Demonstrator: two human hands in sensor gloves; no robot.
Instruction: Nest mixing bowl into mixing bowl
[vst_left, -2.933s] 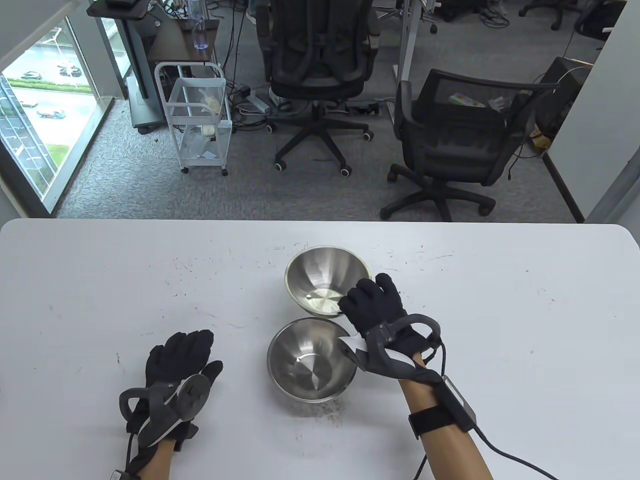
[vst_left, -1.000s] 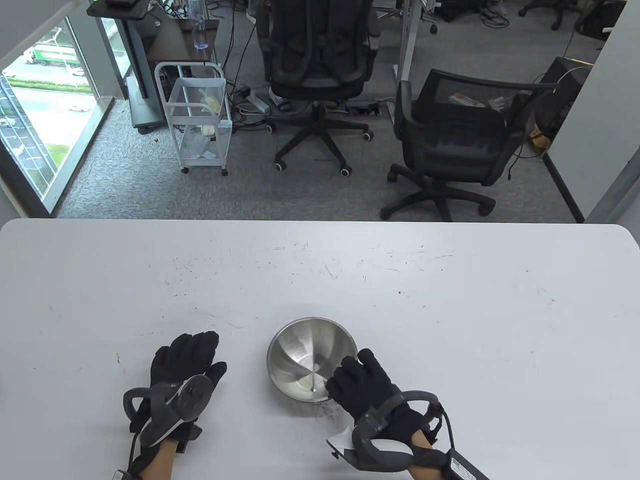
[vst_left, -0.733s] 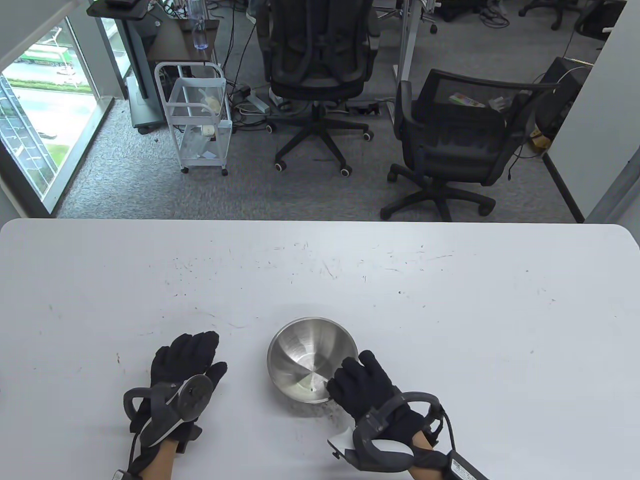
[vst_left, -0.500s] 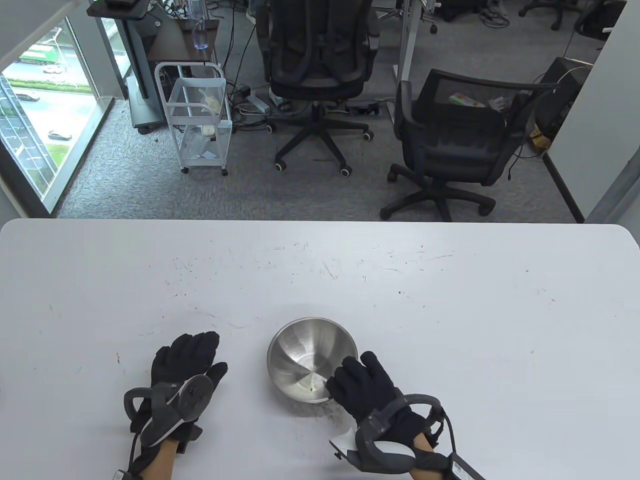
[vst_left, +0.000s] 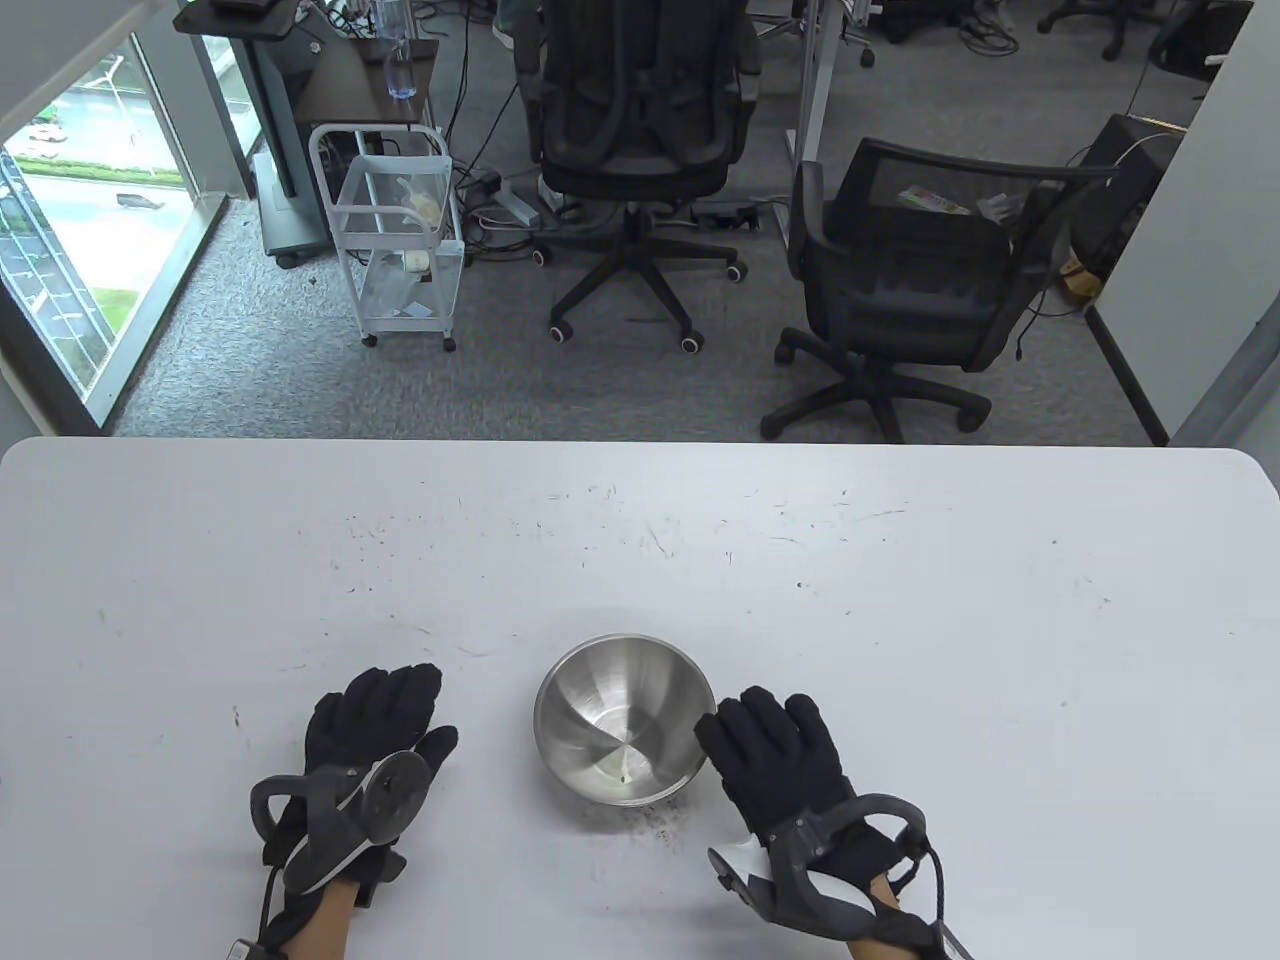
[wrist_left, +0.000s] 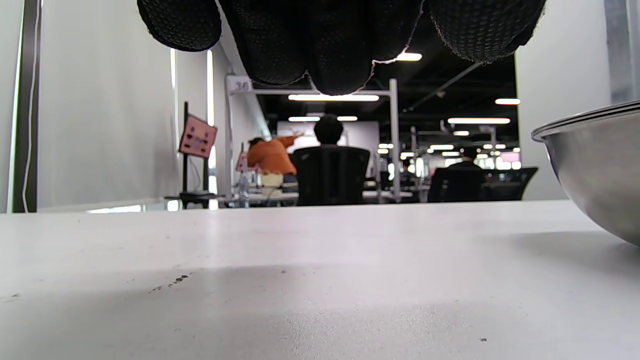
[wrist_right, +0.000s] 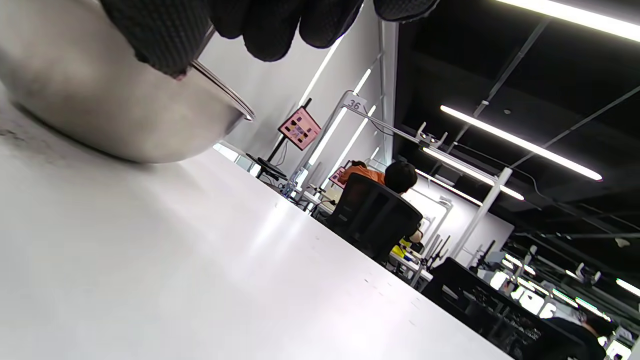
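Note:
Two steel mixing bowls (vst_left: 625, 720) sit nested as one stack on the white table (vst_left: 900, 600), near its front edge. The double rim shows in the left wrist view (wrist_left: 595, 165). My right hand (vst_left: 755, 715) lies open just right of the stack, fingers spread, thumb close to the rim; I cannot tell if it touches. In the right wrist view the bowl (wrist_right: 100, 115) is at the upper left under my fingers (wrist_right: 280, 25). My left hand (vst_left: 400, 700) rests open and empty on the table, left of the bowls.
Small dark crumbs (vst_left: 650, 815) lie on the table in front of the bowls. Beyond the far edge stand two office chairs (vst_left: 640, 130) and a white cart (vst_left: 400, 230).
Earlier the two bowls stood apart, my right hand on the far one. Now they are nested. In the last half second my right hand let go of the rim and moved right. The left hand stayed.

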